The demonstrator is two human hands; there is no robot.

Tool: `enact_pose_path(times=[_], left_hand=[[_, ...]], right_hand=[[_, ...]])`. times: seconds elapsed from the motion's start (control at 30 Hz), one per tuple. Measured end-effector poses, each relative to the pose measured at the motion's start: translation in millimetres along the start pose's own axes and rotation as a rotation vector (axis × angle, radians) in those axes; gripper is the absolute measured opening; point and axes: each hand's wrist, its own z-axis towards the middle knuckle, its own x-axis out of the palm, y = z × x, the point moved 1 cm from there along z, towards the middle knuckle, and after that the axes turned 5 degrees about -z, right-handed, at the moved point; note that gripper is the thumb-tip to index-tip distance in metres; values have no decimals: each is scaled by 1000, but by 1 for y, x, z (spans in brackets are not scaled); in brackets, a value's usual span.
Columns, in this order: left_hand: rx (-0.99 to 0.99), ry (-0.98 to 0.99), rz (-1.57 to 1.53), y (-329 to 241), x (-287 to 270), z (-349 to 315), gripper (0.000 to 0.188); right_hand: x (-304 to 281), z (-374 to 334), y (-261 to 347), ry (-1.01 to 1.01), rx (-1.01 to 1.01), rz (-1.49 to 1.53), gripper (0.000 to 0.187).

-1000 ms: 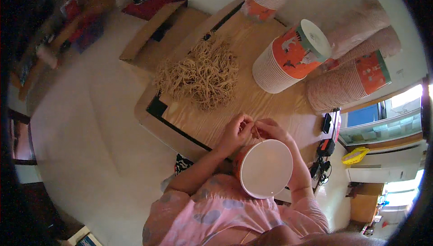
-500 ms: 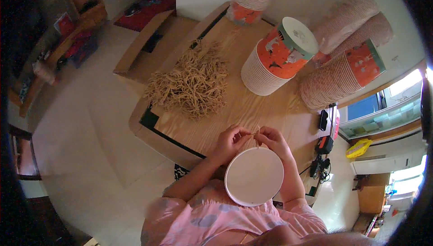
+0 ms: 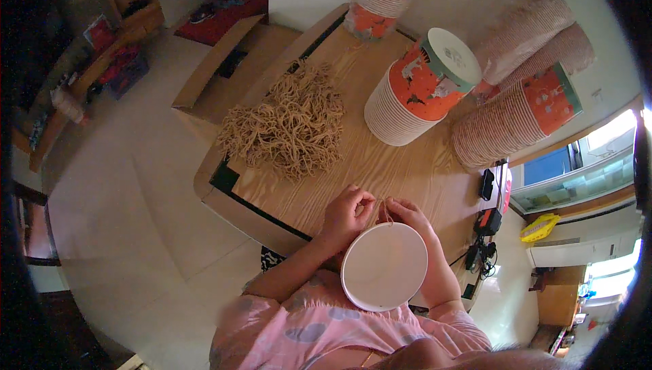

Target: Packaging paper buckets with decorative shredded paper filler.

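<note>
A white paper bucket leans against my front, its round mouth facing up toward me. At its far rim a thin tan cord is looped. My left hand pinches one part of the cord just left of the rim, fingers pressed together. On the other side of the loop, my right hand also pinches the cord, close above the rim. Beyond my hands a tangled heap of tan cords lies on the wooden table.
An upside-down stack of orange-printed paper buckets stands behind the heap. More plastic-wrapped stacks line the wall. At the table's right are a black-and-red device and tangled cables. An open cardboard box sits beyond the table's left edge.
My left hand has drawn slightly left, and the gap between my hands is a little wider. The cord loop at the rim shows more openly. The bucket has barely shifted.
</note>
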Motion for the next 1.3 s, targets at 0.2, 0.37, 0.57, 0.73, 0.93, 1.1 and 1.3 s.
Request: enact_pose_path(times=[0.2, 0.37, 0.57, 0.73, 0.93, 1.1, 1.3], left_hand=[[-5, -8, -5, 3, 1, -2, 7], [-8, -2, 10, 4, 0, -2, 7], [144, -26, 90, 7, -3, 1, 7], [219, -48, 168, 3, -5, 0, 8], [223, -71, 207, 0, -5, -2, 9], [222, -146, 254, 10, -10, 3, 9], [180, -200, 298, 17, -20, 6, 9]], right_hand=[[18, -10, 13, -119, 77, 29, 20], [4, -2, 8, 118, 10, -90, 17], [22, -13, 20, 11, 72, -186, 14], [18, -15, 23, 24, 57, -243, 14], [16, -14, 24, 104, 8, -311, 16], [11, -15, 22, 166, -32, -388, 18], [3, -16, 25, 246, -95, -368, 15]])
